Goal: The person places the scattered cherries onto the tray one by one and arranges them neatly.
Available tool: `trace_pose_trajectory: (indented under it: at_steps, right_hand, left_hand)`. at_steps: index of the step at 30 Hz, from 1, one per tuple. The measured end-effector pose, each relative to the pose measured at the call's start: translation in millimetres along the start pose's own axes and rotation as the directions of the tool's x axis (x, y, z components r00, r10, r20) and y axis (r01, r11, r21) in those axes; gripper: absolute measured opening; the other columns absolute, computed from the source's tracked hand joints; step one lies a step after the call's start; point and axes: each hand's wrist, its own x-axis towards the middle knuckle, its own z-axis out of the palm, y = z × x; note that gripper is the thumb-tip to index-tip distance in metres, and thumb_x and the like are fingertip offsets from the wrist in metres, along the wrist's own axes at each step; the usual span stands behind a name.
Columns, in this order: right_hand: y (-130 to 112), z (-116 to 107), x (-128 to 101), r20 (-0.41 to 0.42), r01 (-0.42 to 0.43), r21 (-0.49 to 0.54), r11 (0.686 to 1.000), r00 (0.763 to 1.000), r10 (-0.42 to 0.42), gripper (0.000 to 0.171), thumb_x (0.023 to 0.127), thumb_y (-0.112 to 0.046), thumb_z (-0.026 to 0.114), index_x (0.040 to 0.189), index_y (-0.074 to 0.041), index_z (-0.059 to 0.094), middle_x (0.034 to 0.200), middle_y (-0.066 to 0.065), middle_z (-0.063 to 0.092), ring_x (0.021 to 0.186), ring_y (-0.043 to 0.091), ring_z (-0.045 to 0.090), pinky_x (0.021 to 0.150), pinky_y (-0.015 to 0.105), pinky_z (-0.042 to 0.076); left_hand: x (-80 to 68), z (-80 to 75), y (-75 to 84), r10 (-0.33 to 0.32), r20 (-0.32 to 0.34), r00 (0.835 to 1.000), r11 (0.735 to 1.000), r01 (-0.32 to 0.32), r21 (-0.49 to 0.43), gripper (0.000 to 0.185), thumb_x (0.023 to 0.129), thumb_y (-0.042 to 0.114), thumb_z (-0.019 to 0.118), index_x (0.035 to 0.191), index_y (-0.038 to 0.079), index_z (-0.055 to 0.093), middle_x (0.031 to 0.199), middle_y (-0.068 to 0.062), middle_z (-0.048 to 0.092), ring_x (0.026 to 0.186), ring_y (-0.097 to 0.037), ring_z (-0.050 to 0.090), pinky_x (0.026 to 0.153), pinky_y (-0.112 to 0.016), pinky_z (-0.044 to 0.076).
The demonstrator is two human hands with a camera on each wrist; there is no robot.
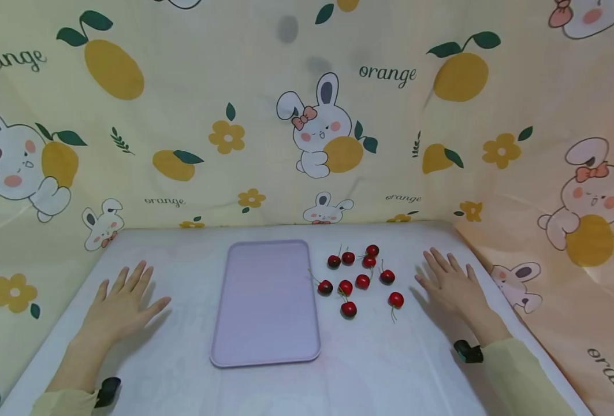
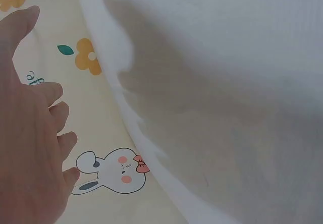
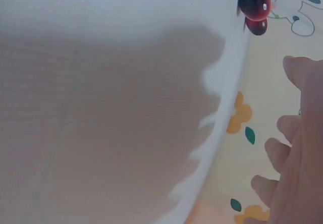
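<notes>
Several dark red cherries (image 1: pixel 362 281) with thin stems lie scattered on the white table, to the right of a flat lilac tray (image 1: pixel 266 306). Bare tray surface shows inside its raised rim. My left hand (image 1: pixel 116 312) is held over the table left of the tray, fingers spread and nothing in it. On the other side, my right hand (image 1: pixel 457 292) hovers right of the cherries, its fingers straight and holding nothing. The nearest fruit to it is a single cherry (image 1: pixel 396 300). A few cherries (image 3: pixel 255 4) also show at the top of the right wrist view.
The white tabletop (image 1: pixel 390 370) ends at a back edge against a yellow curtain (image 1: pixel 255 75) printed with rabbits and oranges. That cloth also runs along both sides. Each wrist wears a black device (image 1: pixel 468 351).
</notes>
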Motion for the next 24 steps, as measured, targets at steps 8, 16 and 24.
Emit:
trace_pose_trajectory:
  at_steps: [8,16,24]
  right_hand:
    - [-2,-5,-1,-0.09,0.038,0.048,0.998,0.995,-0.033,0.076,0.107,-0.052,0.048,0.165,-0.007,0.027,0.168,0.024,0.024,0.149,0.056,0.022,0.117,0.077,0.01]
    - [-7,-12,-3,-0.164,0.176,0.123,0.977,0.974,-0.155,0.066,0.103,-0.032,0.065,0.16,-0.009,0.041,0.162,0.023,0.038,0.144,0.053,0.036,0.114,0.073,0.029]
    - [-16,-14,-4,-0.05,0.239,0.265,0.934,0.971,-0.234,0.058,0.103,-0.025,0.067,0.156,-0.011,0.047,0.158,0.02,0.046,0.144,0.048,0.04,0.113,0.069,0.036]
  left_hand:
    - [-2.2,-2.1,6.5,0.035,-0.032,0.999,0.999,-0.035,0.007,0.099,0.101,0.069,0.045,0.162,-0.005,0.023,0.17,-0.027,0.013,0.15,-0.059,0.013,0.116,-0.078,0.003]
    - [-3.4,1.2,19.4,0.108,-0.067,0.992,0.994,-0.105,0.039,0.097,0.1,0.069,0.048,0.164,0.0,0.023,0.171,-0.022,0.016,0.152,-0.054,0.017,0.118,-0.076,0.006]
    - [-8.3,7.2,38.2,0.201,-0.088,0.976,0.979,-0.196,0.06,0.094,0.099,0.067,0.053,0.163,0.003,0.03,0.172,-0.015,0.022,0.154,-0.046,0.022,0.121,-0.07,0.011]
